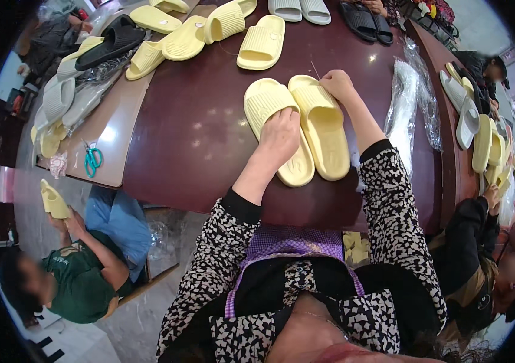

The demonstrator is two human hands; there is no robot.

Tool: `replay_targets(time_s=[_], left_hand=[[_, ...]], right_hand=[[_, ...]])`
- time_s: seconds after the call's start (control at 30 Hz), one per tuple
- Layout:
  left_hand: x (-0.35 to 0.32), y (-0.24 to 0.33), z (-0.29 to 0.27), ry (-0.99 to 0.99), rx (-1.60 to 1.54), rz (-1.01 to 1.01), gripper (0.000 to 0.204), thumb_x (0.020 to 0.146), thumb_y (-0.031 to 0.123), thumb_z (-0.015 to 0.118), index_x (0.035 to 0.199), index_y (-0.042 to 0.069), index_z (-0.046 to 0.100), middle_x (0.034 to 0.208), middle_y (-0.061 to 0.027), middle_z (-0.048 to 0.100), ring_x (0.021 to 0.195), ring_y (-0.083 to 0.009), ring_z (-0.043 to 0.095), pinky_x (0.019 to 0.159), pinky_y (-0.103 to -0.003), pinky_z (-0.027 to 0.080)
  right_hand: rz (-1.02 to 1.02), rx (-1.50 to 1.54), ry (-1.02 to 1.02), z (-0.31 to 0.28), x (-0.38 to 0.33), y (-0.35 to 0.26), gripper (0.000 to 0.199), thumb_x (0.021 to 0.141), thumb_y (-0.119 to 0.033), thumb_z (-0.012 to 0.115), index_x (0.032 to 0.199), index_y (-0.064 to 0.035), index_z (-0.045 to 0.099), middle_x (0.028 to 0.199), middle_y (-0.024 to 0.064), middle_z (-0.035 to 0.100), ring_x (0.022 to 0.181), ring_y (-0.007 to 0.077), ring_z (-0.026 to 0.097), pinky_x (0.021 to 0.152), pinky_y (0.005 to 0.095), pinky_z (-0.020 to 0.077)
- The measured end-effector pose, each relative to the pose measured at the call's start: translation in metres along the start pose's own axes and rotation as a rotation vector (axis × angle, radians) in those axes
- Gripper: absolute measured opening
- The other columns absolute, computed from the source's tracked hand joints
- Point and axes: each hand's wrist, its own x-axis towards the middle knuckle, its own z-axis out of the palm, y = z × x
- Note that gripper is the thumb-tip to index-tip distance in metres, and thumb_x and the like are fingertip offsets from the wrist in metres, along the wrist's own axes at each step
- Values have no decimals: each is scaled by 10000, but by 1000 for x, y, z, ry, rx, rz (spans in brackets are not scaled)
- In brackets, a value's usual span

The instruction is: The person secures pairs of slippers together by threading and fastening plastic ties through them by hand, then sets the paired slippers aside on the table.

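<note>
A pair of pale yellow slide slippers lies side by side in front of me, toes pointing away. My left hand (280,134) grips the strap edge of the left slipper (295,170), its fingertips tucked into the foot opening. Beside the toe of the right slipper (328,148), my right hand (338,86) is pinched. A thin strand (314,68) sticks up from near its fingertips; whether it is thread or wire I cannot make out. Just beyond the pair lies another single yellow slipper (261,43).
More yellow slippers (185,40) lie at the far left, with black, grey and bagged ones. Teal-handled snips (92,160) rest on the left tabletop. Clear plastic bags (404,103) lie on the right. People sit around the dark red table (191,139), one holding a yellow slipper (56,201).
</note>
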Motion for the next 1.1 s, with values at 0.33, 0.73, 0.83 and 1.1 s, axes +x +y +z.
replay_targets(time_s=[0.33,0.73,0.83,1.1], left_hand=[[-3,2,-5,1,-39,16,40,762,41,519,785,12,533,794,-151,576,740,-301,586,671,-393,487],[0,8,-8,18,-71,-16,67,766,57,533,801,1,545,792,-155,575,749,-305,598,679,-394,494],[-1,5,-11,12,-52,-9,89,764,45,546,835,-6,564,802,-158,581,729,-301,599,669,-378,500],[10,0,-43,437,-337,-118,198,765,-1,563,959,1,601,862,-128,619,777,-271,619,685,-345,505]], right_hand=[[-219,300,-19,-12,-23,-54,185,741,-140,610,841,13,641,740,120,641,694,190,606,663,318,483],[-382,261,-465,28,-17,-119,198,733,-138,598,844,21,640,774,129,633,747,198,599,703,324,475],[-335,330,-394,32,-15,-117,186,733,-124,594,828,28,639,771,120,635,744,191,603,696,318,481],[-58,895,-170,10,-32,-103,87,842,-61,542,872,20,553,737,51,595,651,95,554,608,211,460]])
